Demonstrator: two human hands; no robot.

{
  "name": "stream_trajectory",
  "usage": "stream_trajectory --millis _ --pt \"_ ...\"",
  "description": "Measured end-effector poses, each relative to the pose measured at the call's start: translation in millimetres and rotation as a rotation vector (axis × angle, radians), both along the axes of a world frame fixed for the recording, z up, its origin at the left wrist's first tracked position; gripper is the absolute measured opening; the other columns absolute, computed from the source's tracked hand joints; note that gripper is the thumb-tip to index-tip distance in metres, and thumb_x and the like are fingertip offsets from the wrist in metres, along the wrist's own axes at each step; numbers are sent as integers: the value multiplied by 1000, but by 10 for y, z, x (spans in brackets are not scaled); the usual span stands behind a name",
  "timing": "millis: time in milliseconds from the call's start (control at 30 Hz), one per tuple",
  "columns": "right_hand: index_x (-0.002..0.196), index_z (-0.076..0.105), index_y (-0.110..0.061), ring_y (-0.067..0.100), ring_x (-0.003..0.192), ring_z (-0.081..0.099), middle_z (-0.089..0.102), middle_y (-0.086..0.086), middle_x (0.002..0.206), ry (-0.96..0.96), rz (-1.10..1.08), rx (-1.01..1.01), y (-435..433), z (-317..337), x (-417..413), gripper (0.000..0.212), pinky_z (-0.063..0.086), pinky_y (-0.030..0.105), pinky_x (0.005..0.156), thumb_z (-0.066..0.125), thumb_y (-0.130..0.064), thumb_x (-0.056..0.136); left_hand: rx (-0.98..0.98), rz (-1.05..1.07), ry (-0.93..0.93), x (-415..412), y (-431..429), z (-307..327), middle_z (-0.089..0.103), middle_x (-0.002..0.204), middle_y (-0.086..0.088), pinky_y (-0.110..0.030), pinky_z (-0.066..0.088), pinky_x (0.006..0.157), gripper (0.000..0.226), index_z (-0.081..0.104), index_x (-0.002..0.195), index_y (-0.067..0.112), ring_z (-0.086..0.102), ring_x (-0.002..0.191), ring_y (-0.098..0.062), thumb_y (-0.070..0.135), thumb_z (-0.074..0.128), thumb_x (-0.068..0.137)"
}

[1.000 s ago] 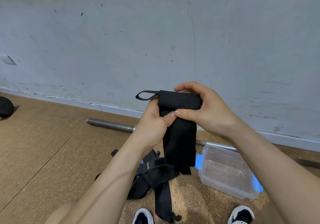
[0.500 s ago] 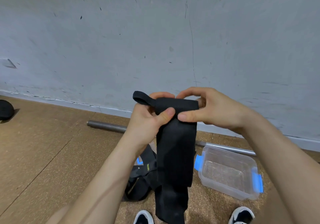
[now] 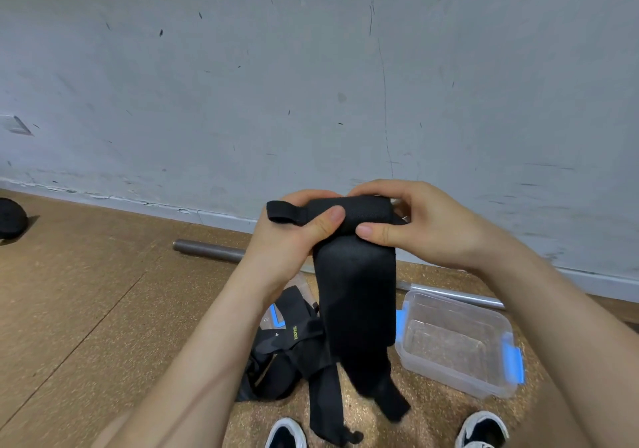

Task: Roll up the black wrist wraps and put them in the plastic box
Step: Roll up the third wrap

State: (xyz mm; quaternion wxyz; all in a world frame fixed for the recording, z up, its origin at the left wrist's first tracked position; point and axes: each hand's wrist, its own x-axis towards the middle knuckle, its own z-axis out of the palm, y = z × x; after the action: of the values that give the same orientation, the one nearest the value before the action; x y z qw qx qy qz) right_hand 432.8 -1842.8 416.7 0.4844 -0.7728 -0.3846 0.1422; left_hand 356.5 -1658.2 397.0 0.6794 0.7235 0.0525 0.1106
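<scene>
Rolling: left grip [image 3: 287, 240] and right grip [image 3: 425, 226] pinch wrist wrap [image 3: 356, 292] roll, axis crosswise.
Plastic box [image 3: 460, 347]: below, nearer right grip.

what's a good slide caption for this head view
Left hand and right hand roll a black wrist wrap, its tail hanging over more wraps beside the plastic box.

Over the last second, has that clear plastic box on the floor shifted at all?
No. The plastic box lies where it did, its far edge close beside the metal bar that runs along the wall.
</scene>
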Motion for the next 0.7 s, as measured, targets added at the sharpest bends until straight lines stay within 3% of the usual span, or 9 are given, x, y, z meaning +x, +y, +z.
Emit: stream_trajectory --millis 100,167,233,367,467,533,600,633,700 --pt "111 67 -13 4 46 48 54 -13 54 268 -7 27 -18 35 -8 35 36 14 44 70 -34 83 -29 -25 -87 -14 -41 8 75 93 -2 -31 58 77 25 74 98 19 71 89 -18 17 74 72" --pt "113 68 -10 6 43 27 39 -11 51 404 31 -2 -40 37 18 56 19 18 40 63 -51 75 0 -45 -122 -22 -67 0 74 89 2 -26 57 75 28 74 97 19 69 85 -12 12 74 70" --pt "112 71 -11 8 46 22 36 -4 57 450 44 2 -51 31 44 58 15 20 42 66 -50 71 22 -57 -145 -25 -76 -9 73 89 4 -24 56 74 30 75 96 23 68 85 -10 10 75 69" --pt "106 75 -13 8 49 28 43 11 71 412 7 41 -12 20 25 44 19 18 43 76 -35 69 56 -68 -166 -22 -23 -21 71 97 1 -25 55 77 34 74 100 28 68 91 -13 10 75 71" --pt "107 72 -15 5 57 53 63 0 73 362 -54 77 -9 15 19 32 36 13 47 79 -15 75 -7 -212 -80 -22 70 1 67 115 -8 -29 53 85 52 64 124 20 67 102 -19 17 81 74" --pt "106 71 -15 8 72 66 70 1 83 302 -90 93 -25 19 24 35 50 13 61 80 -3 75 -150 -396 -19 -39 207 23 63 125 -12 -32 51 92 81 50 139 15 64 111 -25 33 88 70" --pt "104 72 -20 17 78 69 71 8 90 218 -120 67 -27 22 7 40 55 19 68 83 1 72 -197 -475 39 -69 281 81 61 133 -12 -35 50 99 94 45 143 15 61 118 -27 55 84 67" --pt "103 72 -22 22 80 69 71 11 93 174 -127 49 -13 21 -7 41 58 24 70 84 0 71 -134 -439 66 -83 276 108 63 132 -8 -32 51 98 90 49 141 18 63 116 -25 59 82 67" --pt "101 71 -27 26 84 69 70 12 94 104 -138 4 30 12 -39 43 58 34 78 86 -3 69 124 -290 76 -85 191 127 72 116 2 -18 54 80 54 60 127 24 69 99 -10 40 80 79"
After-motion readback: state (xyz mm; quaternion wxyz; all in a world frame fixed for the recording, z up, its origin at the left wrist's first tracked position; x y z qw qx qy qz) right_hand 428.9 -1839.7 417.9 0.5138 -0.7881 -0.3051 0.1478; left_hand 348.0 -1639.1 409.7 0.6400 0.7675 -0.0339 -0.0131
